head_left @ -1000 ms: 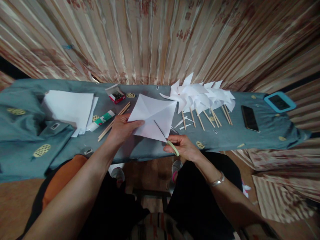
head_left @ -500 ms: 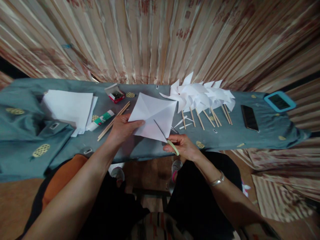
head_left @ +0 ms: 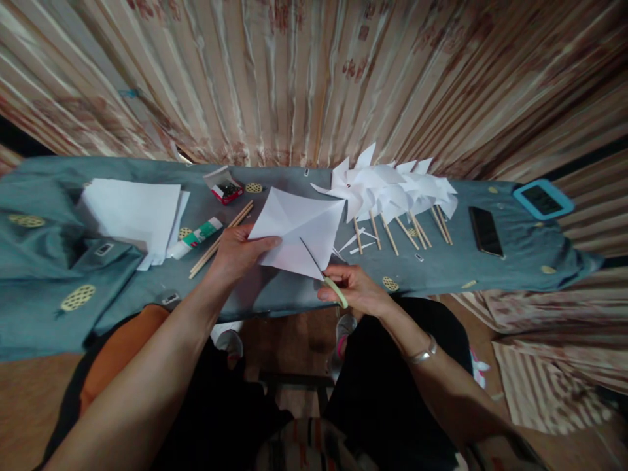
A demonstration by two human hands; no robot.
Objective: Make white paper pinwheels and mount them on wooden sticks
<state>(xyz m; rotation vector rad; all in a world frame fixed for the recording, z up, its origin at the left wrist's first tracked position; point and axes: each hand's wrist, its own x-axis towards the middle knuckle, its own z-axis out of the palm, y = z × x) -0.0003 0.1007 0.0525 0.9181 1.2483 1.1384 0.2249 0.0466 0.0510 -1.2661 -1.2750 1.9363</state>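
A square sheet of white paper [head_left: 294,219] with diagonal creases is held above the table by my left hand [head_left: 241,252], thumb on top and fingers beneath the left corner. My right hand [head_left: 354,288] is closed round the green handles of a pair of scissors [head_left: 335,292]. Their dark blade lies over the paper along the crease from the near right corner toward the middle; the other blade is hidden under the sheet. Beyond my right hand lie white paper pinwheels [head_left: 392,186] on wooden sticks, with thin paper strips [head_left: 357,242] beside them.
On the cloth-covered table [head_left: 275,302], a stack of white paper [head_left: 135,209] lies at the left. Near it are a glue tube [head_left: 197,237], wooden sticks [head_left: 218,245] and a small open red box [head_left: 228,190]. A phone [head_left: 485,230] and a blue-framed device [head_left: 543,199] lie at the right.
The whole view has shifted slightly. Both hands keep hold of the paper and the scissors, and the blade stays in nearly the same place on the sheet.
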